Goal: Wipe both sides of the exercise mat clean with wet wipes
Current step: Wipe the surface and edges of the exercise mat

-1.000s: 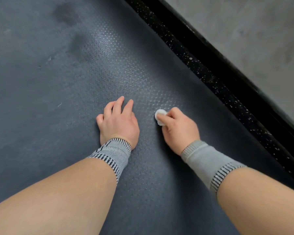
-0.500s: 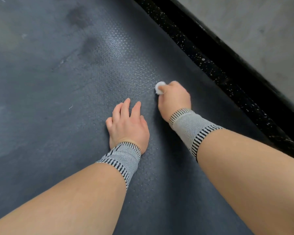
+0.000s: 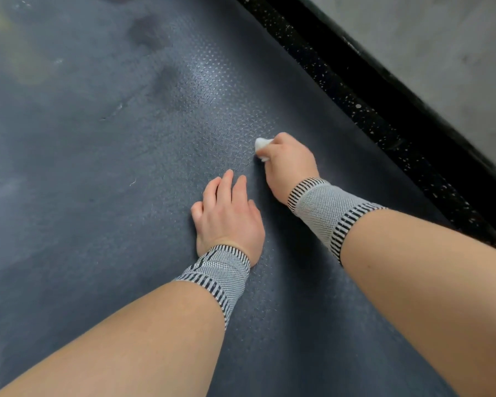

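A dark grey textured exercise mat (image 3: 103, 173) fills most of the view, with damp darker patches and a wet sheen toward its far part. My right hand (image 3: 288, 164) grips a small bunched white wet wipe (image 3: 261, 147) and holds it down on the mat near the right side. Beside it and slightly nearer to me, my left hand (image 3: 229, 216) rests flat on the mat with its fingers straight. Both wrists wear striped grey knit bands.
A black speckled floor strip (image 3: 364, 90) runs diagonally along the mat's right edge. Beyond it lies a grey concrete surface (image 3: 441, 47). A small white thread (image 3: 132, 183) lies on the mat left of my hands.
My right hand has slid the wipe forward across the mat, away from me. My left hand has stayed flat on the mat while the view shifted slightly.
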`<state>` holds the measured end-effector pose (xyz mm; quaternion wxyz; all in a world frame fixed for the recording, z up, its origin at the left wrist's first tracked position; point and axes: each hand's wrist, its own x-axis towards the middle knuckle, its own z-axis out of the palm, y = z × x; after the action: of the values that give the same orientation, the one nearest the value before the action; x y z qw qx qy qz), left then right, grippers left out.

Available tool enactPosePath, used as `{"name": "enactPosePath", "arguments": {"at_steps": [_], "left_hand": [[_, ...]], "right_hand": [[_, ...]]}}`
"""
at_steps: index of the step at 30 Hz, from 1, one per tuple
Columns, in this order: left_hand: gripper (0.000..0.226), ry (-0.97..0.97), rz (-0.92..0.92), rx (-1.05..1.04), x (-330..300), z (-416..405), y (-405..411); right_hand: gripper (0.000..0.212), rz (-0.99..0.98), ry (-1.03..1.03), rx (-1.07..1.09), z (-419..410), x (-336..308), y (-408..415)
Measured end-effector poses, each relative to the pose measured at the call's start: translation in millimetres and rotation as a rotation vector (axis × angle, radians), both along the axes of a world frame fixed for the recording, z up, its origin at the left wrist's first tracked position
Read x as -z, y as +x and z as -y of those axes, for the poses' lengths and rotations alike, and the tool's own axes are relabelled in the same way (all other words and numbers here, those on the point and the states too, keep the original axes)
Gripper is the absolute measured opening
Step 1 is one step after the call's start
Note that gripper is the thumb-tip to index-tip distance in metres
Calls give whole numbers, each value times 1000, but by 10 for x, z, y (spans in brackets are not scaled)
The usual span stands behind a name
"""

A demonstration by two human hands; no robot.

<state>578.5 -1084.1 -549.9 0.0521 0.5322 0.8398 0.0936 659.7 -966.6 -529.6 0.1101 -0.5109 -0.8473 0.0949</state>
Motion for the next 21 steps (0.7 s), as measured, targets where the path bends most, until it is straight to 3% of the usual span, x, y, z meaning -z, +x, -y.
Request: {"name": "enactPosePath", "arguments": {"at_steps": [3, 6, 7, 10, 13, 17, 19, 21], "left_hand": [[50, 0, -3, 5, 4, -6, 3], [49, -5, 5, 7, 21, -7, -3], [49, -4, 5, 7, 29, -6, -4], [49, -2, 0, 8, 24, 3, 1], [49, 2, 0, 4, 24, -9, -1], [49, 3, -3, 2, 7, -8, 12], [49, 3, 3, 6, 13, -13, 5], [49, 0, 12, 10, 27, -12, -1]], "right_hand": [[19, -46, 80, 42, -238, -60, 124], [14, -259, 42, 475, -559, -161, 380], [22, -188, 14, 497, -625, -138, 421], [26, 14, -25, 428, -582, -91, 384], [26, -3, -8, 322, -383, -85, 133], [32, 87, 17, -142, -116, -95, -79], [28, 126, 101, -58, -303, -165, 80], [20, 153, 146, 228, -543, -229, 315]]}}
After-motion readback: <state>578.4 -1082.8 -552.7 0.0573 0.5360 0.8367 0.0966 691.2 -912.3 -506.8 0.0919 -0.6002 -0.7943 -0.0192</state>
